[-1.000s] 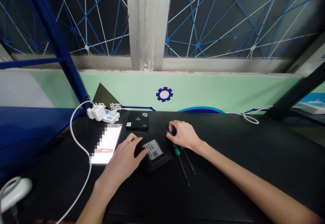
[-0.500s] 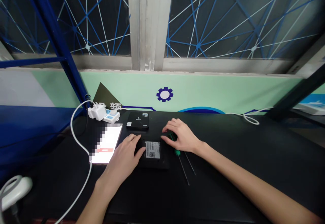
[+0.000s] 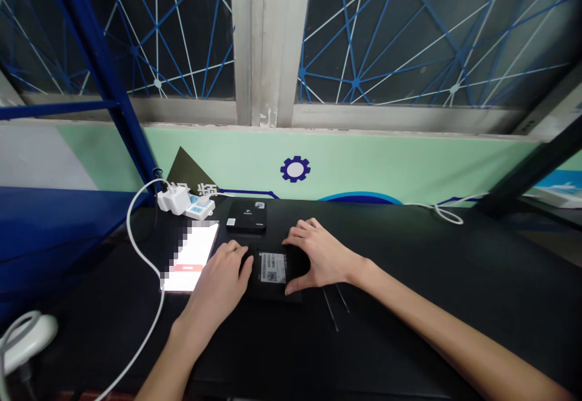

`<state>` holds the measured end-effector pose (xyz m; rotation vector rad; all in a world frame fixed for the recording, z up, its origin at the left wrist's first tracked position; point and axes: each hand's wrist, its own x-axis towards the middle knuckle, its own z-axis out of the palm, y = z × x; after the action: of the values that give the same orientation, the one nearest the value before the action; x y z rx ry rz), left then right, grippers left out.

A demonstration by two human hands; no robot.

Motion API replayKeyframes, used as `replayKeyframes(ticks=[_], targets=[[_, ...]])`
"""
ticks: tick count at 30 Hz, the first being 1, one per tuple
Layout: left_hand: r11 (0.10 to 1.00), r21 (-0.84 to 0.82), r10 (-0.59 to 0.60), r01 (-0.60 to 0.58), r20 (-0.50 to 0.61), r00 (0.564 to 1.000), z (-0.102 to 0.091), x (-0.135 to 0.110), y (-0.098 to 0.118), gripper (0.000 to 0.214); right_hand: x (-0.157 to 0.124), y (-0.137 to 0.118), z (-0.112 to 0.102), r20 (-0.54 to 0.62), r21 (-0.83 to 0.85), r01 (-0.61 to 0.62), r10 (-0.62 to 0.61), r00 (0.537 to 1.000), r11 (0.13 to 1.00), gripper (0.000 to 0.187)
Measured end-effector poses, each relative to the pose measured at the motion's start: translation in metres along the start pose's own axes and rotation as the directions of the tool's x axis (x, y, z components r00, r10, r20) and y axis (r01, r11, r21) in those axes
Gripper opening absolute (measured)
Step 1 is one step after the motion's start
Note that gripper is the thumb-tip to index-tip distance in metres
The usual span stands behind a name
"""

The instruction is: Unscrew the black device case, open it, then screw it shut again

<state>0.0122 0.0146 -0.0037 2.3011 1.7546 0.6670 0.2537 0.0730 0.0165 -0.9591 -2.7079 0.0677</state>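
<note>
Our right hand (image 3: 324, 255) spans the small black device box (image 3: 273, 289), which lies flat on the black table (image 3: 431, 280) just in front of us. The thumb hooks its near-right corner and the fingers curl over the far edge, so it's a real grasp. Our left hand (image 3: 218, 281) lies palm-down at the box's left edge with fingers loose, tips & thumb touching it, not closed round it. We'd say the two hands bracket the box so it can't slide. The white barcode label (image 3: 273, 267) faces up, so it's prob. underside-up.

Around it:
- A second black box (image 3: 246, 216) sits just behind, apart from the first.
- A phone (image 3: 191, 255) w/ a lit screen lies just left of our left hand.
- A white charger plug (image 3: 174, 200) sits in a power strip (image 3: 199, 208) at the back left, and its white cable (image 3: 136, 249) loops along the table's left side.
- Two thin tool shafts (image 3: 330, 309) poke out from under our right wrist. Their handles are hidden, so we can't tell the type.
- A white rounded object (image 3: 27, 340) sits at the near-left corner.

The shafts lie close beside the box's right side, and the phone crowds the left.
</note>
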Motion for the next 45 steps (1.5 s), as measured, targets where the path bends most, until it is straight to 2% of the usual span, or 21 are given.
replayKeyframes(ticks=[4, 8, 11, 15, 18, 23, 25, 27, 30, 32, 33, 37, 41, 45], targets=[[0.999, -0.037, 0.006, -0.008, -0.035, 0.999, -0.002, 0.000, 0.002, 0.041, -0.001, 0.002, 0.002, -0.027, 0.119, -0.061, 0.064, 0.998, 0.991, 0.082], [0.995, -0.096, -0.007, -0.003, -0.101, 0.995, -0.005, 0.001, 0.006, 0.043, -0.002, 0.004, 0.005, -0.130, 0.192, -0.112, 0.139, 0.982, 0.975, 0.086], [0.985, -0.171, -0.030, 0.002, -0.163, 0.986, -0.007, 0.001, 0.009, 0.044, -0.002, 0.006, 0.009, -0.237, 0.277, -0.071, 0.140, 0.962, 0.958, 0.083], [0.954, -0.300, -0.079, 0.020, -0.185, 0.979, -0.012, 0.002, 0.012, 0.044, -0.004, 0.010, 0.016, -0.333, 0.388, -0.009, 0.149, 0.931, 0.922, 0.073], [0.926, -0.376, -0.119, 0.035, -0.202, 0.972, -0.016, 0.002, 0.014, 0.041, -0.006, 0.012, 0.022, -0.383, 0.389, 0.016, 0.146, 0.912, 0.921, 0.063], [0.890, -0.452, -0.181, 0.059, -0.233, 0.955, -0.021, 0.003, 0.016, 0.035, -0.009, 0.013, 0.026, -0.454, 0.328, 0.099, 0.064, 0.889, 0.940, 0.047], [0.844, -0.530, -0.216, 0.081, -0.198, 0.956, -0.022, 0.003, 0.016, 0.036, -0.009, 0.013, 0.026, -0.475, 0.291, 0.115, 0.039, 0.879, 0.950, 0.043], [0.761, -0.637, -0.262, 0.125, -0.125, 0.957, -0.023, 0.003, 0.014, 0.038, -0.009, 0.013, 0.025, -0.493, 0.257, 0.135, 0.009, 0.870, 0.957, 0.040], [0.566, -0.803, -0.297, 0.185, 0.010, 0.955, -0.025, 0.004, 0.011, 0.041, -0.009, 0.012, 0.024, -0.505, 0.210, 0.180, -0.051, 0.862, 0.961, 0.036], [0.442, -0.871, -0.269, 0.212, 0.097, 0.958, -0.028, 0.005, 0.010, 0.045, -0.010, 0.011, 0.021, -0.503, 0.173, 0.214, -0.101, 0.859, 0.961, 0.032], [0.408, -0.883, -0.250, 0.229, 0.134, 0.959, -0.029, 0.005, 0.011, 0.048, -0.011, 0.011, 0.020, -0.495, 0.155, 0.225, -0.122, 0.860, 0.962, 0.030], [0.391, -0.877, -0.217, 0.279, 0.207, 0.954, -0.033, 0.007, 0.013, 0.055, -0.014, 0.008, 0.015, -0.420, 0.125, 0.192, -0.123, 0.899, 0.973, 0.028], [0.382, -0.883, -0.229, 0.272, 0.195, 0.954, -0.031, 0.004, 0.013, 0.049, -0.015, 0.007, 0.013, -0.333, 0.147, 0.167, -0.110, 0.936, 0.975, 0.035], [0.514, -0.808, -0.261, 0.288, 0.172, 0.950, -0.026, 0.000, 0.010, 0.042, -0.012, 0.004, 0.015, -0.333, 0.127, 0.273, -0.218, 0.917, 0.954, 0.039]])
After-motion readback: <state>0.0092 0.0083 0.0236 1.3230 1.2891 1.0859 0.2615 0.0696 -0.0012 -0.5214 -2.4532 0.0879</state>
